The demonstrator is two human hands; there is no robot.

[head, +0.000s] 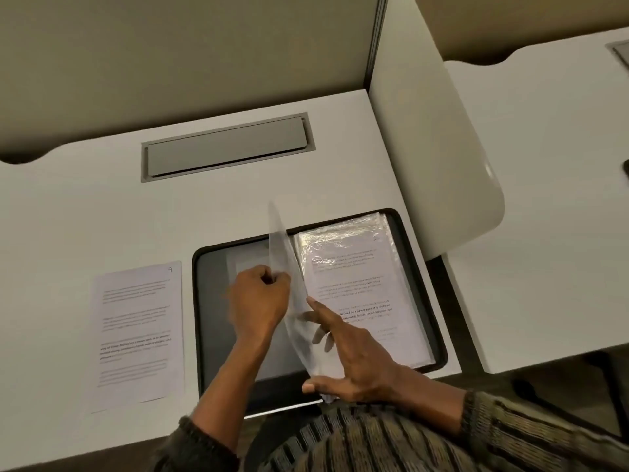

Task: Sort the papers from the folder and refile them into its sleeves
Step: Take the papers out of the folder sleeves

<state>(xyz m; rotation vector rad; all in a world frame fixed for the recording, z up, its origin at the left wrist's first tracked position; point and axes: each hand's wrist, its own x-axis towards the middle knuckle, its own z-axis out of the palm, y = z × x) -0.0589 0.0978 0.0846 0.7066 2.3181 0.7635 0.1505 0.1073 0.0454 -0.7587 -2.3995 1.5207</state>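
A black folder (425, 301) lies open on the white desk (85, 216). One clear sleeve (284, 253) stands upright at its spine. My left hand (260, 298) pinches that sleeve's edge from the left. My right hand (350, 352) is spread against the sleeve's right side, some fingers showing through the plastic, thumb at its lower corner. The right half holds sleeved printed pages (354, 284). A loose printed sheet (139, 332), marked 9 in its top corner, lies flat left of the folder.
A grey cable hatch (226, 146) is set into the desk behind the folder. A white divider panel (432, 141) rises along the desk's right side, with a second desk (544, 199) beyond it. A beige partition stands at the back.
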